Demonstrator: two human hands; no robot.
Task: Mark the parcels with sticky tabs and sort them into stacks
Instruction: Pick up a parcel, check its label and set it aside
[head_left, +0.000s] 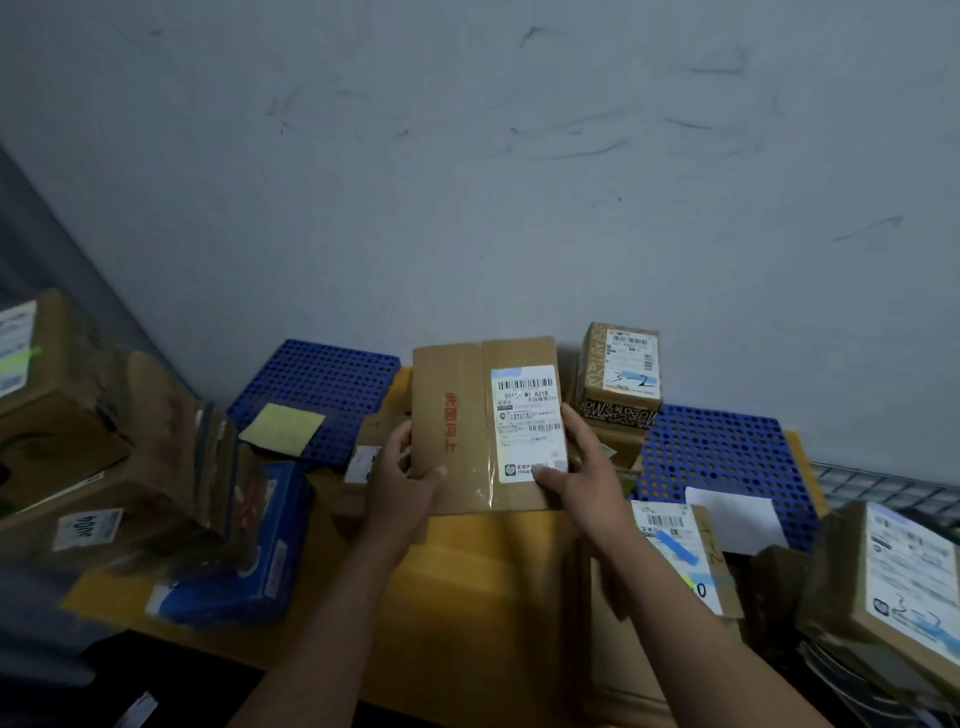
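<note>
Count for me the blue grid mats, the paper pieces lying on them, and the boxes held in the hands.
Blue grid mats: 2
Paper pieces on the mats: 2, a yellow pad and a white sheet
Cardboard box gripped by the left hand and right hand: 1
Total: 5

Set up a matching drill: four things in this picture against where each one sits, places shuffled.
Things:
1 brown parcel
2 yellow sticky pad
3 box marked 3-2
4 white sheet

Places:
A on the right blue mat
B held by left hand and right hand
C on the left blue mat
D atop a stack by the wall

Pairs: 1-B, 2-C, 3-D, 4-A.
</note>
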